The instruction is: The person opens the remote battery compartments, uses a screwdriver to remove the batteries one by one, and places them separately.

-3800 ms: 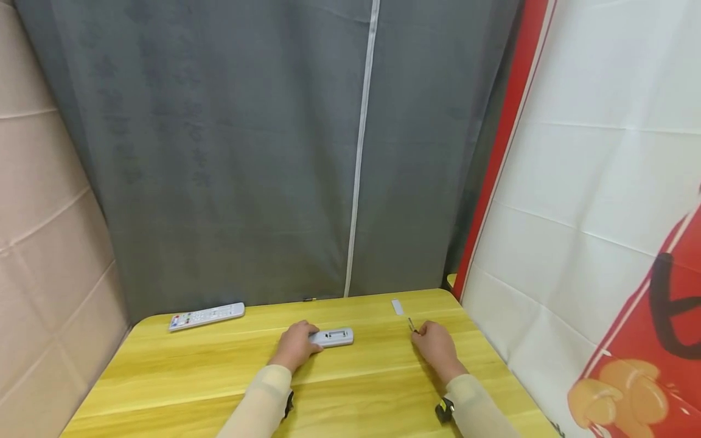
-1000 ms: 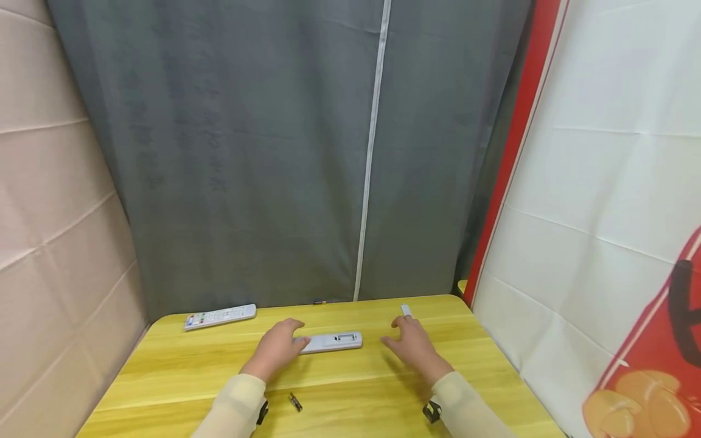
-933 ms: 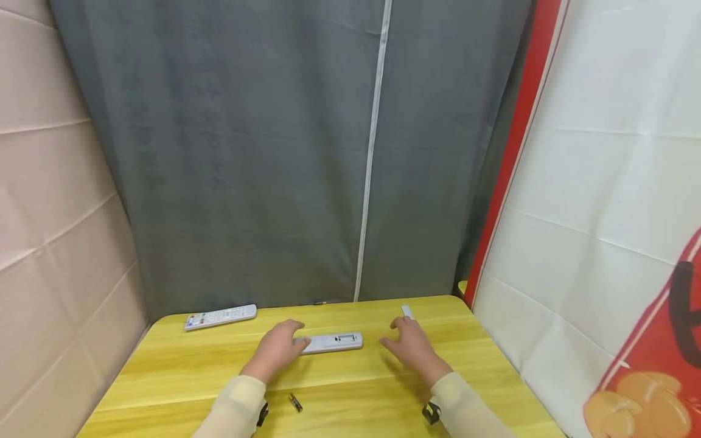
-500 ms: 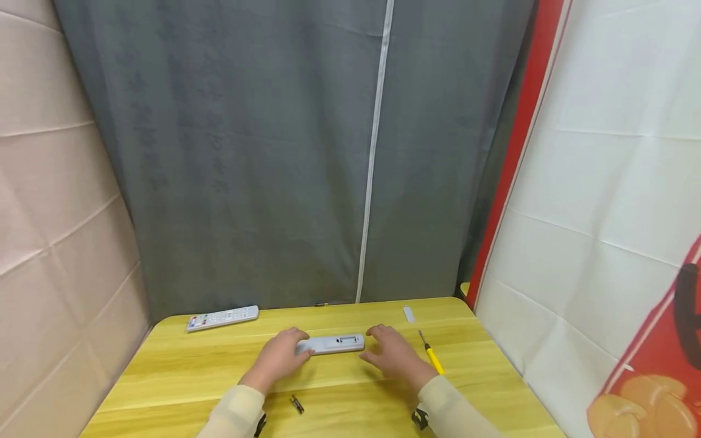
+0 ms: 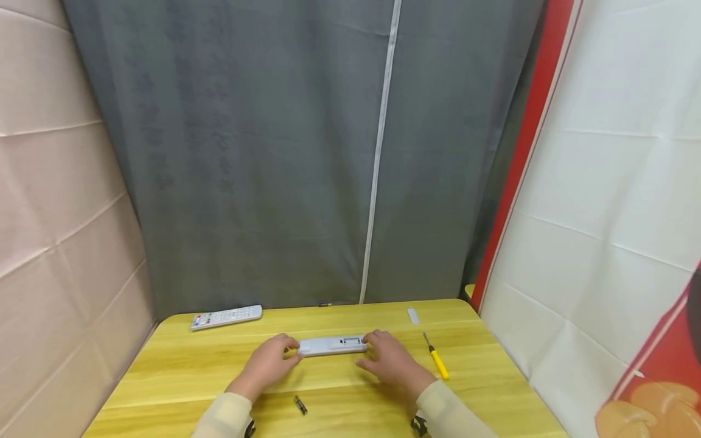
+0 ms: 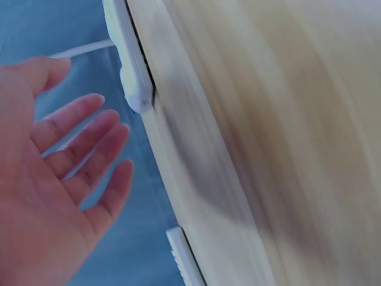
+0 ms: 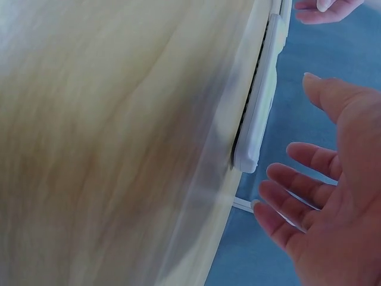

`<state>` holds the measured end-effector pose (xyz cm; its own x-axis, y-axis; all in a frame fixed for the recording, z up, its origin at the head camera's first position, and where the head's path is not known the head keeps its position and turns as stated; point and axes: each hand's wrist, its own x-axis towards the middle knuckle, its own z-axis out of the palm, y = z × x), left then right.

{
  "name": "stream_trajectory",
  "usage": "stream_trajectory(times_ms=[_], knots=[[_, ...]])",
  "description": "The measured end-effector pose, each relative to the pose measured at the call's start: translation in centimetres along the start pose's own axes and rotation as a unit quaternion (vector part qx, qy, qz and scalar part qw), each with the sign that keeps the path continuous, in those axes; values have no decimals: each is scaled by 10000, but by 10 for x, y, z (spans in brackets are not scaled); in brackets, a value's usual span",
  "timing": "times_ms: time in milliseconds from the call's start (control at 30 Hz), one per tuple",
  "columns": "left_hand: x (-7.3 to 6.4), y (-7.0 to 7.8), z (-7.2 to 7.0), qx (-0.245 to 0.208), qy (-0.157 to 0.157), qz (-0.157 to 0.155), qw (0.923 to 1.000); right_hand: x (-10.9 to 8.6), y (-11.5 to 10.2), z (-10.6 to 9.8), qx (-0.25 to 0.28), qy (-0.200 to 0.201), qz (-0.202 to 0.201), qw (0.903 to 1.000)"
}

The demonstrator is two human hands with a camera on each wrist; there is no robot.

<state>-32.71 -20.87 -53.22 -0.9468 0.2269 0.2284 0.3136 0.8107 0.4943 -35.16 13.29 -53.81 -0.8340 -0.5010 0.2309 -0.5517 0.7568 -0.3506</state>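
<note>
A grey remote control (image 5: 331, 345) lies back side up on the table, its battery compartment uncovered toward the right end. My left hand (image 5: 269, 364) is at its left end, fingers loosely bent and parted. In the left wrist view, the left hand (image 6: 65, 155) shows an empty palm beside the remote's end (image 6: 134, 77). My right hand (image 5: 393, 360) is at the other end, fingertips overlapping the remote's corner in the head view. The right wrist view shows that right hand (image 7: 324, 185) with spread fingers and nothing in them, beside the remote (image 7: 257, 107).
A yellow-handled screwdriver (image 5: 436, 359) lies right of the right hand, a small grey battery cover (image 5: 413, 316) behind it. One battery (image 5: 300, 405) lies between the forearms; a small dark item (image 5: 325, 305) sits at the back edge. Another remote (image 5: 227, 317) lies back left, before a grey curtain (image 5: 263, 182).
The screwdriver, earlier in my right hand, now lies on the table. My right hand has moved left to the remote's right end. My left hand has let go of the remote and drawn slightly left.
</note>
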Motion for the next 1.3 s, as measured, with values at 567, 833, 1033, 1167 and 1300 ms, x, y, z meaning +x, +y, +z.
stream_trajectory(times_ms=[567, 833, 1033, 1167, 1300], knots=[[21, -103, -43, 595, 270, -66, 9978, -8, 0, -2, 32, 61, -74, 9999], [29, -153, -75, 1439, 615, -384, 9869, -14, 3, -1, 10, 88, -76, 9999], [36, -183, -88, 1679, 431, -820, 9814, -16, 0, -5, -158, 39, 9, 9999], [42, -191, -91, 1641, 167, -1083, 9803, -17, -2, -9, -176, 55, 43, 9998], [46, -193, -92, 1597, -92, -1269, 9789, -17, -3, -8, -163, 1, 103, 9998]])
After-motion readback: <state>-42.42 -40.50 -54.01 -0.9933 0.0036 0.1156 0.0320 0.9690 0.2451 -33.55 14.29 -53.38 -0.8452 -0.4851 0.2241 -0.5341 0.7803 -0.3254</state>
